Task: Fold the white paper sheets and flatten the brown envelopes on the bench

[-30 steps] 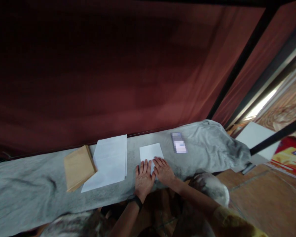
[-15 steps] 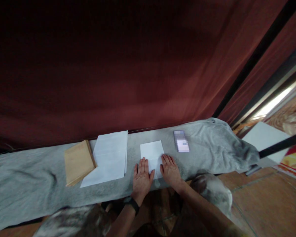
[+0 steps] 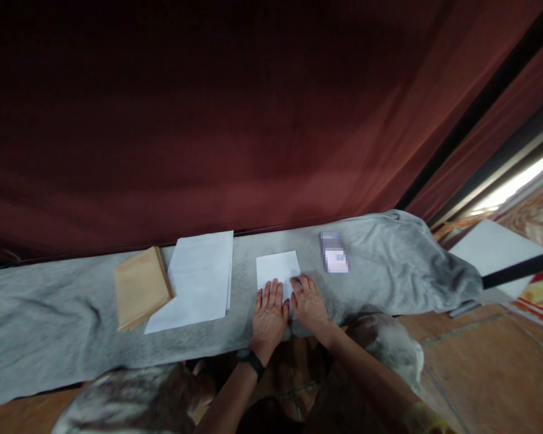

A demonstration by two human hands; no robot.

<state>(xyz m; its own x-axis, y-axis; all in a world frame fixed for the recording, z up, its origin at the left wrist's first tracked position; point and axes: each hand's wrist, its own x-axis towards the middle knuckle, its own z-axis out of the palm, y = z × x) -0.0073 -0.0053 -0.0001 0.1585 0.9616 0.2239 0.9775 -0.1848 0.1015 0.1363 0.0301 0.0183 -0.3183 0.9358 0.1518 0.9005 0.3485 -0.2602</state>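
Observation:
A white sheet of paper, apparently folded, lies flat on a grey cloth in front of me. My left hand rests palm down on its near left part, fingers stretched out, with a dark band on the wrist. On the near right part lies my right hand, its fingers on the paper and slightly bent. The two thumbs come close together. Both hands hide the paper's near edge.
Left of my hands are larger white sheets, with a stack of brown envelopes overlapping them. A blurred-out phone-like object lies to the right. Behind the cloth hangs a dark red curtain. A dark bar crosses at the right.
My left hand has slid right and further onto the paper, nearer to my right hand. The fingers of my right hand are more bent. The view has shifted slightly.

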